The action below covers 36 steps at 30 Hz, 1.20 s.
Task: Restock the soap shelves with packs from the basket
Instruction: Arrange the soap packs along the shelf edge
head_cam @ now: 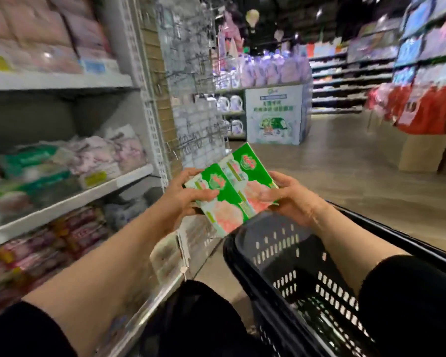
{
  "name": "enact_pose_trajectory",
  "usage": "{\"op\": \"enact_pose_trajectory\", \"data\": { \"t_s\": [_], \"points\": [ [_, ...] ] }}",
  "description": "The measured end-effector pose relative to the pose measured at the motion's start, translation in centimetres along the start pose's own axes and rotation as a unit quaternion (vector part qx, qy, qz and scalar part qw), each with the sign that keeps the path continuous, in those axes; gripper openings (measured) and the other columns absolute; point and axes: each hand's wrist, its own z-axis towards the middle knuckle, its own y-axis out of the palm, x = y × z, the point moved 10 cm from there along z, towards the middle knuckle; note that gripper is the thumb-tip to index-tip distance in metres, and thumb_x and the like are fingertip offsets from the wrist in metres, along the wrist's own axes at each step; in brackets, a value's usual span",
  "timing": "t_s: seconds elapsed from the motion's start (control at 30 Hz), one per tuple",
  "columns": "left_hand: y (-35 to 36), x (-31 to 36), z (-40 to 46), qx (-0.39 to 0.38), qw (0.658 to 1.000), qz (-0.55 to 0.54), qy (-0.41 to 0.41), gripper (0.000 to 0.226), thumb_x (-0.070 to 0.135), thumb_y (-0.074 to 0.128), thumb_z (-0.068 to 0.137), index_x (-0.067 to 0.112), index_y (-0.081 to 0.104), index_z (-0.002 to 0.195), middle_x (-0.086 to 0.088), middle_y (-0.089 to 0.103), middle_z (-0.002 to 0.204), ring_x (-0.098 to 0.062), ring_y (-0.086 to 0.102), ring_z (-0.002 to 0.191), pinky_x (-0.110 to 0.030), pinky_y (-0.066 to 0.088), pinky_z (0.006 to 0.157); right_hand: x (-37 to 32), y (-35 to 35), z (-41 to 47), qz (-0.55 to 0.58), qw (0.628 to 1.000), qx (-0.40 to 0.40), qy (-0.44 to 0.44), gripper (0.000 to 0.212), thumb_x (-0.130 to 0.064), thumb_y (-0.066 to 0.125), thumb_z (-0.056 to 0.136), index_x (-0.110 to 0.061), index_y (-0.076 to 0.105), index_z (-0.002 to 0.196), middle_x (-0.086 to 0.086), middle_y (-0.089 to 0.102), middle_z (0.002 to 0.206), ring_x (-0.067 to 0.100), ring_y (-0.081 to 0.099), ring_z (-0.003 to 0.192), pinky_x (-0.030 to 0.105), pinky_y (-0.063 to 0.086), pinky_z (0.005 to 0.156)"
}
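Two green and pink soap packs (pixel 231 188) lie side by side between my hands, above the far rim of the black basket (pixel 289 256). My left hand (pixel 188 195) grips the left pack, thumb on top. My right hand (pixel 286 195) holds the right pack from its right edge. The soap shelves (pixel 70 194) run along the left with pink, green and white packs on them. The basket's inside looks dark; I cannot make out packs in it.
A wire hook rack (pixel 191 119) stands at the shelf end just beyond my hands. A display stand with purple bags and jugs (pixel 273 109) is ahead across open floor. Red goods and cardboard boxes (pixel 422 140) stand at right.
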Motion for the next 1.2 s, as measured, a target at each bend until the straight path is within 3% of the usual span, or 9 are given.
{"op": "enact_pose_trajectory", "data": {
  "t_s": [0.13, 0.23, 0.37, 0.5, 0.57, 0.67, 0.83, 0.97, 1.2],
  "points": [
    [-9.7, 1.9, -6.4, 0.104, 0.992, -0.050, 0.060, 0.050, -0.004, 0.078, 0.066, 0.019, 0.054, 0.105, -0.008, 0.067, 0.091, -0.018, 0.066, 0.063, -0.025, 0.048, 0.043, -1.8, 11.2, 3.2, -0.088, 0.994, -0.068, -0.021, 0.064, 0.010, 0.072, 0.053, -0.006, 0.062, 0.114, 0.012, 0.068, 0.106, 0.027, 0.065, 0.094, 0.030, 0.057, 0.071],
    [-16.9, 2.3, -11.7, 0.211, 0.971, -0.076, 0.087, 0.052, -0.001, 0.077, 0.065, 0.017, 0.052, 0.107, -0.009, 0.069, 0.093, -0.020, 0.068, 0.068, -0.033, 0.056, 0.054, -2.5, 19.4, 5.0, -0.118, 0.985, -0.119, -0.049, 0.066, 0.015, 0.073, 0.047, -0.009, 0.066, 0.108, 0.007, 0.071, 0.093, 0.023, 0.068, 0.081, 0.026, 0.055, 0.058],
    [-25.0, 3.3, -18.6, 0.322, 0.935, -0.096, 0.115, 0.051, 0.002, 0.076, 0.064, 0.017, 0.049, 0.105, -0.010, 0.069, 0.092, -0.021, 0.070, 0.069, -0.037, 0.057, 0.055, -2.0, 29.4, 6.6, -0.138, 0.970, -0.186, -0.069, 0.071, 0.026, 0.068, 0.057, -0.007, 0.063, 0.120, 0.006, 0.073, 0.099, 0.022, 0.070, 0.085, 0.029, 0.058, 0.065],
    [-30.8, 3.7, -23.9, 0.401, 0.902, -0.086, 0.135, 0.044, -0.002, 0.075, 0.072, 0.020, 0.049, 0.101, -0.010, 0.068, 0.095, -0.024, 0.068, 0.076, -0.046, 0.058, 0.064, -1.1, 37.3, 8.0, -0.188, 0.953, -0.220, -0.095, 0.083, 0.007, 0.084, 0.044, -0.008, 0.063, 0.123, 0.006, 0.070, 0.110, 0.023, 0.068, 0.099, 0.038, 0.058, 0.078],
    [-32.9, 3.5, -25.9, 0.432, 0.884, -0.099, 0.151, 0.045, -0.001, 0.075, 0.072, 0.014, 0.049, 0.107, -0.011, 0.066, 0.097, -0.020, 0.069, 0.073, -0.038, 0.057, 0.056, -0.6, 40.0, 9.1, -0.206, 0.948, -0.222, -0.100, 0.074, 0.014, 0.081, 0.050, -0.006, 0.064, 0.119, 0.005, 0.070, 0.106, 0.018, 0.069, 0.094, 0.035, 0.058, 0.075],
    [-35.2, 3.0, -28.1, 0.468, 0.861, -0.117, 0.162, 0.054, 0.006, 0.078, 0.067, 0.010, 0.050, 0.114, -0.012, 0.063, 0.095, -0.013, 0.069, 0.062, -0.028, 0.053, 0.048, 0.1, 42.7, 10.7, -0.247, 0.935, -0.232, -0.109, 0.072, 0.015, 0.082, 0.050, -0.006, 0.065, 0.117, 0.006, 0.070, 0.105, 0.019, 0.068, 0.095, 0.037, 0.059, 0.075],
    [-38.2, 2.9, -29.2, 0.487, 0.847, -0.103, 0.185, 0.060, 0.012, 0.078, 0.063, 0.012, 0.050, 0.115, -0.013, 0.065, 0.098, -0.013, 0.071, 0.067, -0.025, 0.053, 0.050, 0.2, 44.6, 15.0, -0.254, 0.939, -0.210, -0.103, 0.078, 0.018, 0.081, 0.051, -0.004, 0.061, 0.123, 0.011, 0.066, 0.114, 0.026, 0.064, 0.100, 0.038, 0.058, 0.073],
    [-40.1, 3.8, -28.6, 0.496, 0.843, -0.071, 0.194, 0.067, 0.025, 0.083, 0.054, 0.019, 0.051, 0.112, -0.018, 0.065, 0.109, -0.026, 0.071, 0.087, -0.036, 0.056, 0.066, -1.2, 45.9, 17.7, -0.276, 0.929, -0.213, -0.128, 0.074, 0.010, 0.084, 0.047, -0.010, 0.066, 0.116, 0.011, 0.066, 0.116, 0.032, 0.062, 0.108, 0.052, 0.056, 0.083],
    [-41.7, 4.7, -27.4, 0.505, 0.839, -0.037, 0.202, 0.068, 0.022, 0.085, 0.053, 0.022, 0.053, 0.113, -0.013, 0.064, 0.111, -0.028, 0.069, 0.096, -0.043, 0.058, 0.076, -1.6, 48.1, 20.2, -0.298, 0.917, -0.232, -0.130, 0.081, 0.023, 0.075, 0.057, -0.010, 0.056, 0.127, 0.006, 0.060, 0.112, 0.029, 0.060, 0.102, 0.050, 0.056, 0.083]
  ]
}}
